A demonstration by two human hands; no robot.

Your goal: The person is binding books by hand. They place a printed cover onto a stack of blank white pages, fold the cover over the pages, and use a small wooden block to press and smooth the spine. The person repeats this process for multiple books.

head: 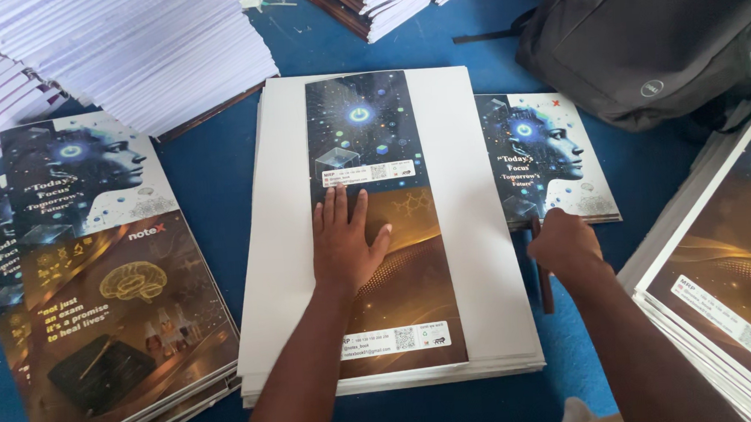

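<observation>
Both forearms bare, no sleeves/rings; left hand (343, 243) & right hand (566, 244) ungloved.

The right hand (563, 246) hides most of the dark stick (544, 289) it grips, so you cannot tell what it is. The bag (649, 42) and the sheet pile (722, 278) run off the right edge. The left hand (345, 242) covers part of the cover strip (385, 228).

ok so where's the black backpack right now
In the head view the black backpack lies at the top right on the blue floor, just behind the printed cover near the right hand.
</observation>
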